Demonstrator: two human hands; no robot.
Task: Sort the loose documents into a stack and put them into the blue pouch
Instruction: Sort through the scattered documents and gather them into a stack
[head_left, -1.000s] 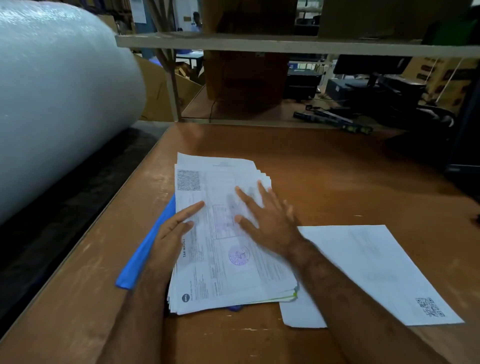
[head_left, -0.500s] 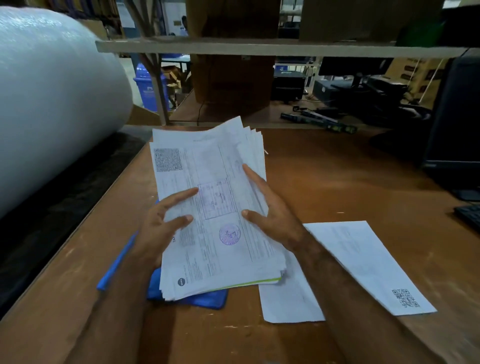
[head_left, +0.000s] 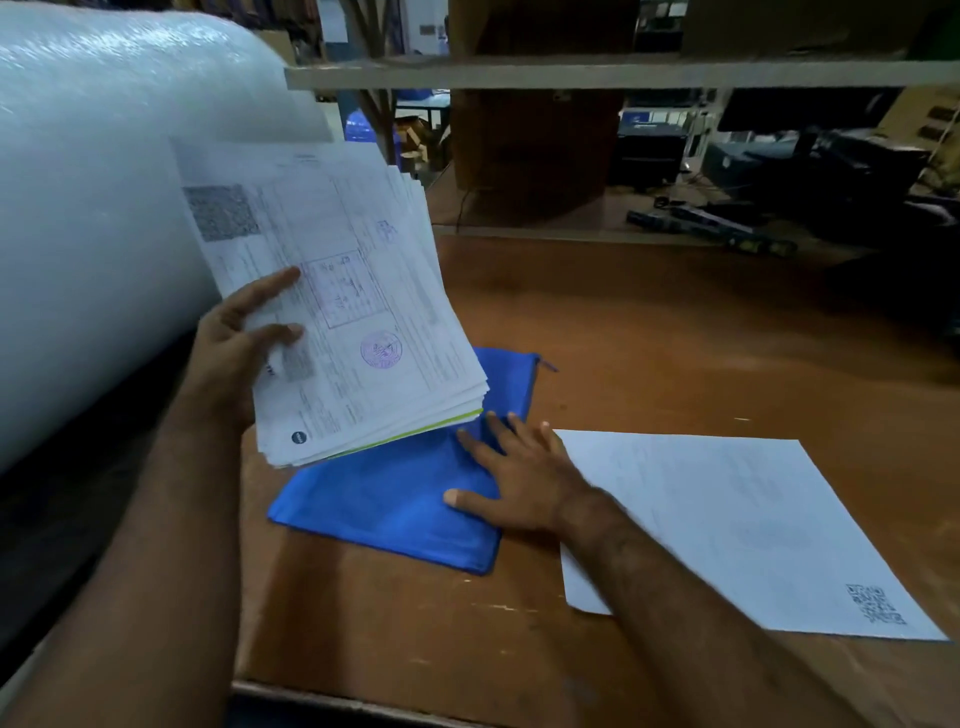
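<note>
A thick stack of printed documents (head_left: 353, 312) is lifted off the table and tilted toward the left. My left hand (head_left: 234, 348) grips its left edge, thumb and a finger on the top sheet. Below it the blue pouch (head_left: 395, 499) lies flat on the wooden table, zip end pointing away. My right hand (head_left: 514, 478) rests flat on the pouch's right side with fingers spread. One loose sheet (head_left: 727, 525) with a QR code lies on the table to the right of the pouch.
A large roll of bubble wrap (head_left: 104, 208) fills the left side. The wooden table (head_left: 675, 338) stretches away to a low shelf board (head_left: 623, 73), with boxes, dark equipment and cables behind it.
The stack went from lying on the pouch to being lifted by both hands. It has now swung up and left in my left hand alone. My right hand dropped onto the uncovered pouch.
</note>
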